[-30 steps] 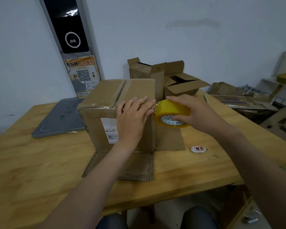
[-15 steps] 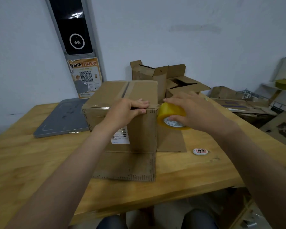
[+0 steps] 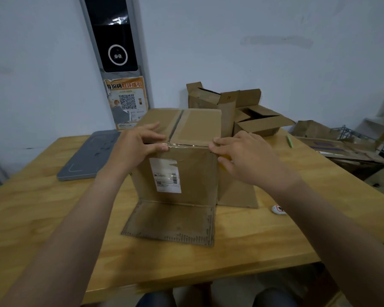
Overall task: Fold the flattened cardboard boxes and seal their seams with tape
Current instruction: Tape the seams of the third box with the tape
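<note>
The cardboard box (image 3: 186, 165) is standing upright in the middle of the bench (image 3: 42, 218). Its top is closed, so nothing inside is showing. The top seam (image 3: 175, 127) is running from near to far. A shiny strip of clear tape (image 3: 189, 145) is lying along the near top edge, from left to right. The bottom flaps are not folded in: the near flap (image 3: 171, 222) is lying flat on the bench and another is spreading to the right. At the far side, open boxes (image 3: 259, 122) are standing with raised flaps. Their insides are dark, and I cannot tell if they are holding anything.

The left hand (image 3: 135, 145) is gripping the near top edge of the box, with fingers on the top and thumb on the tape. The right hand (image 3: 248, 158) is at the near right corner, curling over what seems to be the yellow tape roll (image 3: 225, 157), mostly hidden under the palm.

A white shipping label (image 3: 166, 178) with a barcode is sticking on the near face; its print is too small for reading. On the wall, a poster (image 3: 126, 100) is showing a QR code under an orange heading in Chinese characters.
</note>
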Demonstrator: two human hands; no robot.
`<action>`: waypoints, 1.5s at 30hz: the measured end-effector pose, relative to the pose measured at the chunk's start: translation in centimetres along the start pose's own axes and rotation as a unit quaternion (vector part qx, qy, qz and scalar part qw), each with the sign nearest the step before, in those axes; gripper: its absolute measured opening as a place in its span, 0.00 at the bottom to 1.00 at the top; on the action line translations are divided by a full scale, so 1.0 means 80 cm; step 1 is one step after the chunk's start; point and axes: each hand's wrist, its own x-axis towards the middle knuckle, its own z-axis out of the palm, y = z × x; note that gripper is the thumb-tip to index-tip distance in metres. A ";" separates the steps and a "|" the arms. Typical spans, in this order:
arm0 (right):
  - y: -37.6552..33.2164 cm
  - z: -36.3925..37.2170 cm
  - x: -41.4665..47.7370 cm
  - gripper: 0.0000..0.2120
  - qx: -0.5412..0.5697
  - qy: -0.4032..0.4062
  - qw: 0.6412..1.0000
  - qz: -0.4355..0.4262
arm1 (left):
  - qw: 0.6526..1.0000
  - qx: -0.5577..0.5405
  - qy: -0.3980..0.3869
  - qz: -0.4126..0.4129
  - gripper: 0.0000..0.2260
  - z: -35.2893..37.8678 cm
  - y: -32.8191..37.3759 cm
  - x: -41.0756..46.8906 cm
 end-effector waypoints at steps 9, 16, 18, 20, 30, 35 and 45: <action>0.002 0.021 0.000 0.24 0.004 0.018 1.000 0.024 | 0.981 -0.148 0.091 -0.091 0.19 -0.020 -0.067 -0.021; 0.003 0.026 -0.003 0.26 0.016 0.029 0.999 0.037 | 0.954 -0.250 0.129 -0.103 0.14 -0.010 -0.074 -0.040; 0.002 0.027 -0.002 0.26 0.016 0.027 0.999 0.036 | 0.953 -0.237 0.152 -0.112 0.15 -0.005 -0.071 -0.044; 0.002 0.027 -0.002 0.26 0.022 0.024 0.999 0.039 | 0.953 -0.217 0.171 -0.122 0.16 0.001 -0.068 -0.047; 0.005 0.031 -0.002 0.27 0.033 0.027 0.998 0.041 | 0.921 -0.161 0.287 -0.208 0.09 0.020 -0.059 -0.056; 0.003 0.033 -0.001 0.27 0.023 0.034 0.998 0.039 | 0.932 0.003 0.309 -0.189 0.10 0.027 -0.041 -0.062; -0.009 0.023 0.002 0.27 0.031 0.018 0.999 0.019 | 0.966 0.230 0.046 -0.113 0.32 0.053 0.042 -0.050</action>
